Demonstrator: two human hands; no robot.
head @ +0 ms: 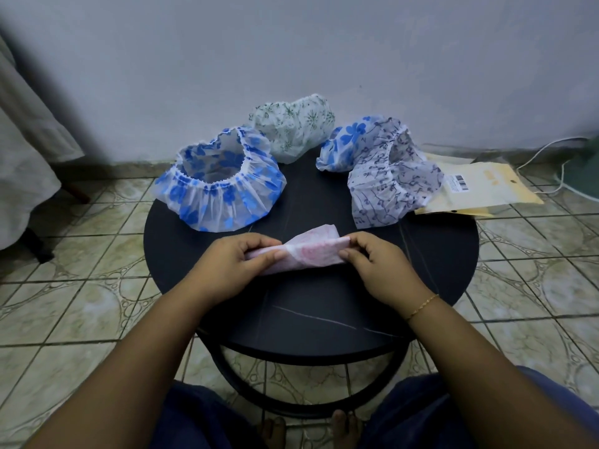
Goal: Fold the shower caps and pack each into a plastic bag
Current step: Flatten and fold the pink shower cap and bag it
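A pink-patterned shower cap (316, 252), folded into a narrow strip, lies on the round black table (291, 319). My left hand (230, 267) pinches its left end between thumb and curled fingers. My right hand (376, 260) pinches its right end the same way. Behind them sit several unfolded caps: a blue-flowered cap (220, 186) at the left, a green-sprigged cap (293, 128) at the back, another blue-flowered cap (343, 144) and a grey-vine cap (389, 186) at the right. Plastic bags (479, 189) with yellow cards lie at the table's right edge.
The table stands close to a white wall on a tiled floor. A white cable (551, 163) runs along the floor at the right. Pale cloth (22, 150) hangs at the left. My knees and feet are below the table's near edge.
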